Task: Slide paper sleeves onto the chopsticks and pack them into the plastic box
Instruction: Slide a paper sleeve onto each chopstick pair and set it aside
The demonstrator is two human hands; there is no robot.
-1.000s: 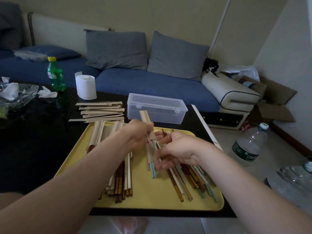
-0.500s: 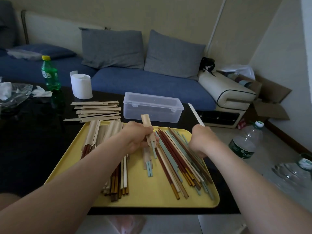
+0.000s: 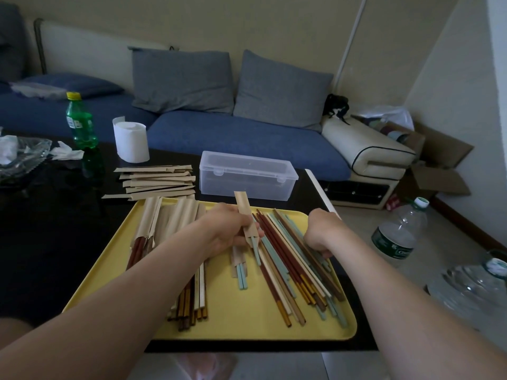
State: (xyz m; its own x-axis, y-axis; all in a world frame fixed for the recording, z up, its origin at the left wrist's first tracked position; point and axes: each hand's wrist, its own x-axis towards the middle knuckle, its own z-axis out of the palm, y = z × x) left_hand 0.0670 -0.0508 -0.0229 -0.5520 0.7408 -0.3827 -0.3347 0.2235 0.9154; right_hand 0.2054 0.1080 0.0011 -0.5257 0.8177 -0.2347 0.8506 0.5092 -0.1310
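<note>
Two arms of a person at work, seen from a head-worn camera: the left forearm (image 3: 123, 305) and the right forearm (image 3: 397, 292) are bare along all their visible length, from the near edge of the frame to the wrist; the left grip (image 3: 227, 231) and the right grip (image 3: 323, 231) are bare too, rounded at the knuckles; the wide lens swells both forearms toward the near corners; a rounded bare patch (image 3: 13, 327) shows at the near left edge, with too little in view to tell which part it is.
</note>
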